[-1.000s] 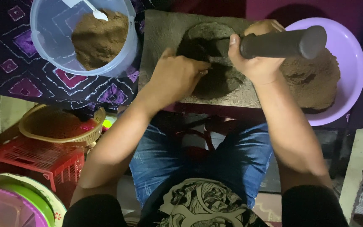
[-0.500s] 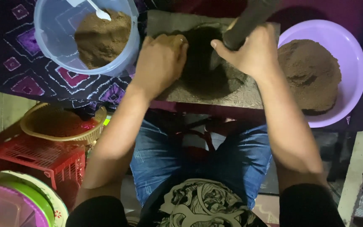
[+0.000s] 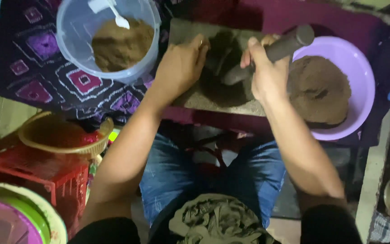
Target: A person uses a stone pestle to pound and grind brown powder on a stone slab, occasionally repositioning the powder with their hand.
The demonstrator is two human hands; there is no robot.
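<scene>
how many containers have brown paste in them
2: the clear tub at upper left with a white spoon, and the purple bowl beside the right hand.

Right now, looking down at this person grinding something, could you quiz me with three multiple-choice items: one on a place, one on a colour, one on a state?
1. Where is the clear tub of brown powder?
A. beyond the left hand
B. on the person's lap
C. inside the red crate

2. What colour is the bowl by the right hand?
A. green
B. purple
C. white

3. How does the right hand hold the stone roller?
A. closed around it
B. open above it
C. not touching

Answers: 1 A, the tub sits up-left of that hand. 2 B, its rim is purple. 3 A, the fingers wrap the roller.
</scene>
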